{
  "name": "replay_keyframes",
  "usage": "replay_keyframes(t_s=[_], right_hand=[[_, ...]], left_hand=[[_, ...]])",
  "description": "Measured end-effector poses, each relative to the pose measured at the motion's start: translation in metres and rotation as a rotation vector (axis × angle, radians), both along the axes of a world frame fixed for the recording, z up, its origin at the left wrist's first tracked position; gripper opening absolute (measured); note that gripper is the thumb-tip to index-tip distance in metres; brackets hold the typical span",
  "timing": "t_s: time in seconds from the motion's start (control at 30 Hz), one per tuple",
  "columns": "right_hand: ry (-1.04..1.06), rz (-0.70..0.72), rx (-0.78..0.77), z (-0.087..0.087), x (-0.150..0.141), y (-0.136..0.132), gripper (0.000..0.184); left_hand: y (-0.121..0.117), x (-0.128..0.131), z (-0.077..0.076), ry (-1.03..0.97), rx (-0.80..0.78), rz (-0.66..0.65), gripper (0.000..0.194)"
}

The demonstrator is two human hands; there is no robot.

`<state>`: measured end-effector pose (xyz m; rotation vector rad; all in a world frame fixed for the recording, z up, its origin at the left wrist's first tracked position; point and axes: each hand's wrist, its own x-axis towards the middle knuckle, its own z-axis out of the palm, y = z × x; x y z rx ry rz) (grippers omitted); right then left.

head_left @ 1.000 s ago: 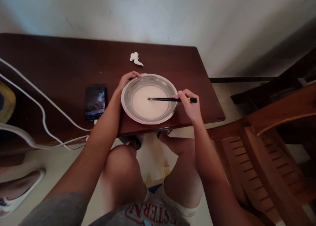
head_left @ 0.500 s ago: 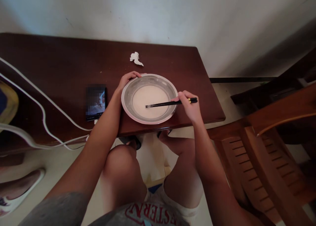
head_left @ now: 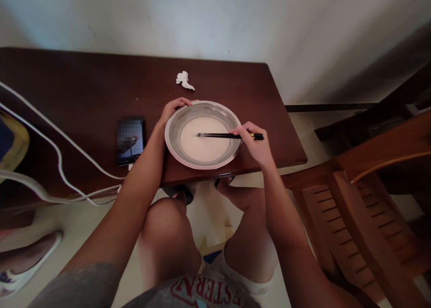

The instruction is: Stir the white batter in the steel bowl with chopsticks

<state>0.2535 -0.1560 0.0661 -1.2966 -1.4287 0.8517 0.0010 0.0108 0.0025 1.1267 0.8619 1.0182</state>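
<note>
A wide metal bowl point(head_left: 171, 142) stands at the front edge of the dark wooden table. Whitish liquid batter point(head_left: 202, 151) covers its bottom. My left hand point(head_left: 175, 108) grips the bowl's far left rim, with fingers over the edge. Black chopsticks point(head_left: 218, 136) with gold bands are pinched in my right hand point(head_left: 252, 139), above the bowl's right rim. Their tips reach into the batter near the middle, slightly blurred.
Behind the bowl lies a crumpled white tissue point(head_left: 185, 80). A phone point(head_left: 130, 139) and white cables point(head_left: 60, 160) are to the left. At right stands a wooden chair point(head_left: 340, 218). Another person's foot in a white sandal point(head_left: 37, 258) shows at lower left.
My right hand has shifted slightly left and up with the chopsticks, whose tips have moved up through the batter. My left hand stays on the rim.
</note>
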Motion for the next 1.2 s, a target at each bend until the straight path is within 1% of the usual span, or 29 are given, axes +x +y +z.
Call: replay_keyframes(t_s=[0.07,0.13,0.17,0.27,0.33,0.37,0.47,0.53,0.57,0.67,0.7,0.73,0.83,0.87,0.93,1.0,1.07,1.1,1.2], right_hand=[[0.010,-0.101,0.023,0.0004,0.0027,-0.0001,0.031],[0.034,-0.147,0.020,0.0007,0.0044,-0.0006,0.036],[0.042,-0.128,0.009,0.0009,0.0041,-0.0009,0.036],[0.047,0.019,-0.045,0.0013,0.0004,-0.0015,0.031],[0.032,0.054,-0.042,0.0017,-0.0008,-0.0012,0.027],[0.023,0.032,-0.028,0.0020,-0.0002,-0.0009,0.026],[0.018,-0.114,0.015,0.0025,0.0042,-0.0006,0.031],[0.028,-0.144,0.013,0.0024,0.0055,-0.0007,0.036],[0.040,-0.116,-0.001,0.0021,0.0050,-0.0007,0.036],[0.050,0.031,-0.057,0.0008,0.0019,-0.0004,0.030],[0.041,0.049,-0.059,0.0006,0.0016,-0.0003,0.028],[0.027,0.038,-0.047,0.0006,0.0019,-0.0002,0.028],[0.001,-0.088,0.007,0.0015,0.0051,-0.0006,0.033],[0.008,-0.110,0.010,0.0019,0.0058,-0.0008,0.035],[0.028,-0.080,-0.012,0.0023,0.0056,-0.0012,0.036],[0.035,0.011,-0.043,0.0020,0.0039,-0.0011,0.033],[0.017,0.045,-0.043,0.0014,0.0034,-0.0006,0.030],[0.008,0.025,-0.030,0.0013,0.0040,-0.0003,0.029],[0.022,-0.125,0.013,0.0022,0.0076,-0.0007,0.032]], left_hand=[[0.0004,-0.0006,-0.0013,-0.013,0.003,-0.011,0.017],[0.0007,-0.0009,-0.0023,-0.017,0.000,-0.012,0.019],[0.0009,-0.0010,-0.0027,-0.014,-0.011,-0.010,0.019],[0.0015,-0.0010,-0.0036,0.000,-0.005,0.004,0.017],[0.0022,-0.0013,-0.0043,0.004,0.006,0.008,0.016],[0.0024,-0.0016,-0.0047,0.003,0.008,0.006,0.016],[0.0024,-0.0023,-0.0051,0.003,0.005,-0.005,0.015],[0.0017,-0.0021,-0.0043,0.002,-0.002,-0.009,0.015],[0.0012,-0.0017,-0.0036,0.003,-0.006,-0.009,0.015],[-0.0004,-0.0002,-0.0009,0.010,-0.011,-0.003,0.014],[-0.0008,0.0002,-0.0001,0.012,-0.012,0.003,0.014],[-0.0012,0.0005,0.0005,0.015,-0.016,0.008,0.014],[-0.0017,0.0002,0.0011,0.017,-0.020,0.008,0.013],[-0.0015,-0.0002,0.0010,0.016,-0.018,0.003,0.012],[-0.0010,-0.0007,0.0007,0.008,-0.009,-0.010,0.012],[-0.0005,-0.0007,0.0008,0.001,-0.005,-0.017,0.013],[-0.0005,0.0000,0.0016,0.000,-0.012,-0.008,0.014],[-0.0007,0.0004,0.0022,0.000,-0.019,-0.001,0.015],[-0.0023,0.0017,0.0043,-0.011,-0.034,0.010,0.017]])
